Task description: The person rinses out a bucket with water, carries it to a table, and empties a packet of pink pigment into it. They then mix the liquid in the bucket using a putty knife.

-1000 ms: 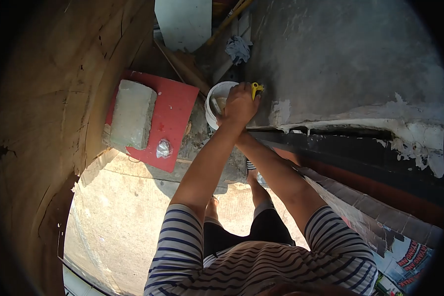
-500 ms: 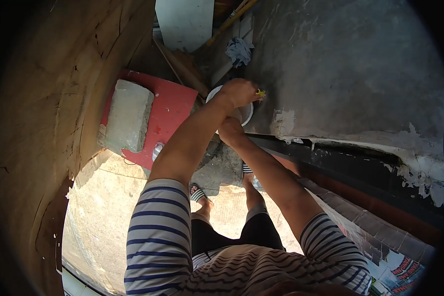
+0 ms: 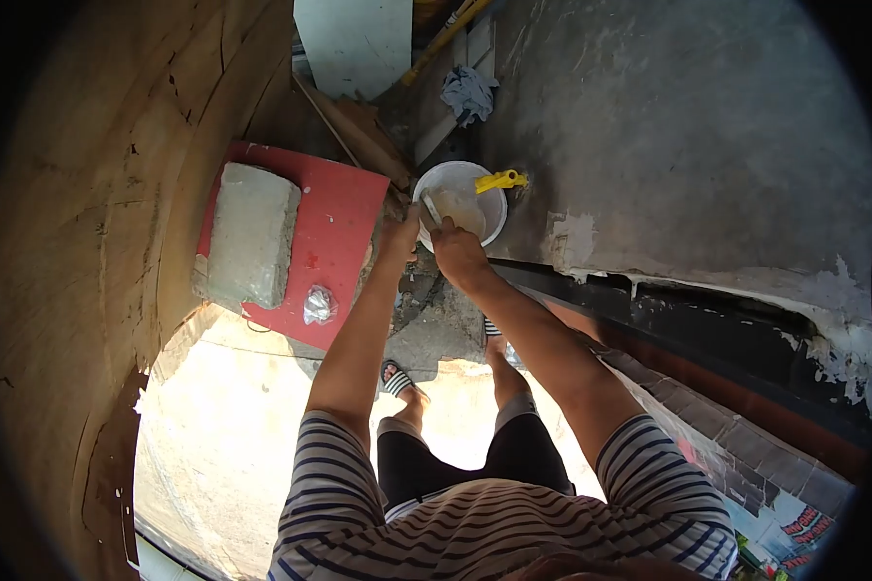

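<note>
A white bucket (image 3: 500, 221) with cloudy, pale contents stands below a yellow tap (image 3: 500, 181) on the grey wall. My left hand (image 3: 400, 232) is at the bucket's left rim, its fingers closed against the rim. Over the near side of the bucket, my right hand (image 3: 458, 250) grips the end of a pale stick-like tool (image 3: 430, 207) that reaches down inside. What the tool's lower end looks like cannot be made out.
A red board (image 3: 334, 208) to the left bears a grey block (image 3: 253, 235) and a small crumpled plastic bag (image 3: 320, 305). Behind the bucket lie a crumpled cloth (image 3: 468, 95) and wood pieces. A black ledge (image 3: 669, 315) runs along the wall at right.
My left hand has come away from the yellow tap, down to the bucket's left rim. My right hand stays at the bucket's near side, and the pale tool in it now shows.
</note>
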Demonstrator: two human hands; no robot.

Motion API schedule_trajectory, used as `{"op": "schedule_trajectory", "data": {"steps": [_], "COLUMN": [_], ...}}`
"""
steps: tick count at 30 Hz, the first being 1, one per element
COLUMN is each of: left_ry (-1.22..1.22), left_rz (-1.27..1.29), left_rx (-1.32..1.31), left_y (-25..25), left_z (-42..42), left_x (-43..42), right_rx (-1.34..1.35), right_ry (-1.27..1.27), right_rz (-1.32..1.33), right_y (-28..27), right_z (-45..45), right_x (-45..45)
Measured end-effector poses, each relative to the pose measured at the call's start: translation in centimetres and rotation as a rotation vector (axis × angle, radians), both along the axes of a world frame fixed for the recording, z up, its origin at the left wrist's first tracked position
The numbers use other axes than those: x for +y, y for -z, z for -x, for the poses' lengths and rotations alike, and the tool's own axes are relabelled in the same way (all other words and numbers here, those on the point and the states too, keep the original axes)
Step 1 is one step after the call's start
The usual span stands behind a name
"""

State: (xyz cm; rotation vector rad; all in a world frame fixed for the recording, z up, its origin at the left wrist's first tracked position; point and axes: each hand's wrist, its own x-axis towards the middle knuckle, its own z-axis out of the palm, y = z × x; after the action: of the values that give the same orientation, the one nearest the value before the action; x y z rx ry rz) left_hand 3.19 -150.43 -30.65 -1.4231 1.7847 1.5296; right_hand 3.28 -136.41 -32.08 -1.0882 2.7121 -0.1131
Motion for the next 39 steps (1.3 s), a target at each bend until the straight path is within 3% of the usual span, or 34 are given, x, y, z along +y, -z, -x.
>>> {"op": "schedule_trajectory", "data": {"steps": [1, 3, 4, 6, 10, 12, 13, 16, 18, 20, 22, 25, 27, 30, 32, 35, 37, 38, 39], "left_ry": [0.001, -0.193, -0.191, 0.049, -0.091, 0.089, 0.094, 0.115, 0.204, 0.293, 0.381, 0.202, 0.301, 0.282, 0.223, 0.194, 0.217, 0.188, 0.164], "left_rz": [0.000, -0.329, -0.327, 0.118, -0.034, 0.119, 0.122, 0.148, 0.164, 0.217, 0.256, 0.099, 0.253, 0.352, 0.324, 0.310, 0.333, 0.279, 0.224], "left_rx": [-0.007, 0.345, 0.335, 0.339, 0.354, 0.410, 0.410, 0.458, 0.448, 0.428, 0.409, 0.547, 0.554, 0.509, 0.558, 0.574, 0.542, 0.557, 0.572], "left_y": [1.5, 5.0, 7.1, 10.6, 6.6, 6.1, 5.4, 3.8, 4.0, 5.2, 6.4, 7.6, 8.4, 5.3, 7.0, 8.1, 9.0, 9.8, 10.5], "left_z": [-1.1, -2.8, -3.0, -2.6, -2.8, -2.7, -2.6, -3.7, -4.1, -3.4, -2.9, -2.9, -2.6, -2.1, -2.2, -2.6, -2.5, -2.5, -2.5], "left_x": [0.6, 2.0, 2.2, 2.3, 1.7, 1.0, 0.8, 1.0, 1.1, 0.8, 0.7, 0.9, 0.8, 0.5, 0.0, 0.7, 1.0, 0.9, 0.8], "right_rx": [-0.007, -0.026, -0.035, -0.133, -0.100, -0.316, -0.494, -0.460, -0.416, -0.181, -0.300, -0.249, -0.199, -0.196, -0.241, -0.365, -1.067, -1.065, -0.662], "right_ry": [0.001, -0.010, -0.007, -0.051, -0.032, 0.469, 0.583, 0.507, 0.640, 0.488, 0.339, 0.313, 0.333, 0.365, 0.373, 0.378, 1.076, 1.075, 0.837], "right_rz": [0.000, 0.009, 0.012, 0.054, 0.144, 0.175, 0.024, -0.046, 0.101, 0.258, 0.210, -0.138, -0.178, -0.243, -0.268, -0.209, 0.457, 0.453, 0.362], "right_y": [0.2, 0.5, 0.7, 0.9, -0.6, -0.8, 2.0, 6.9, 7.9, 8.5, 6.4, 5.9, 4.7, 5.8, 7.1, 9.1, 11.7, 12.2, 12.5], "right_z": [-0.2, -0.4, -0.6, 0.0, 1.6, 2.0, 3.3, 5.3, 5.6, 5.2, 5.3, 6.5, 7.3, 8.5, 8.9, 9.2, 10.0, 9.8, 9.2], "right_x": [0.0, -0.2, -0.1, 0.6, 1.4, 0.3, 0.2, -0.2, -1.7, -3.2, -2.5, -1.4, -2.3, -2.7, -2.5, -2.0, -2.4, -2.4, -2.3]}}
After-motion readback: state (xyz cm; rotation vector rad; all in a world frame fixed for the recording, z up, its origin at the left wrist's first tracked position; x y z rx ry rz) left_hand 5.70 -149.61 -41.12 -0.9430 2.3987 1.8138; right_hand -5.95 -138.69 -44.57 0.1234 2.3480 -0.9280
